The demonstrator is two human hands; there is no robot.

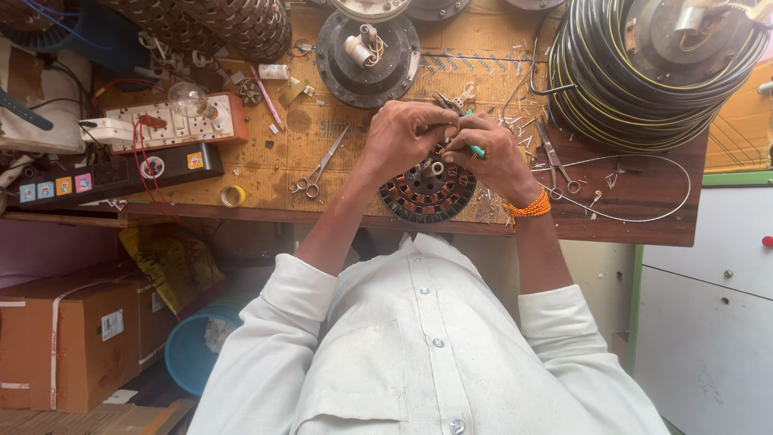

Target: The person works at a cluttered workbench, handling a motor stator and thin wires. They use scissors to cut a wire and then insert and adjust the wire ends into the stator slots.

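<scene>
Copper-wound round stator (427,193) lies at tabletop (266,173) centre; left hand (407,133) and right hand (491,157) pinch wire leads with teal-handled pliers (471,121) at 12 o'clock; trimming step, steadiness required.

bench: worn wooden bench (644,211), scattered with wire clippings.
under the grip: round wound stator (427,192) at the near edge.
just left of the grip: scissors (320,167), then a yellow tape roll (233,196).
far left: switch board with a bulb (179,118), black power strip (113,175).
beyond the grip: round motor housing (368,50).
right of the grip: pliers (555,157), loose wire loop (652,216), black cable coil (644,80).
</scene>
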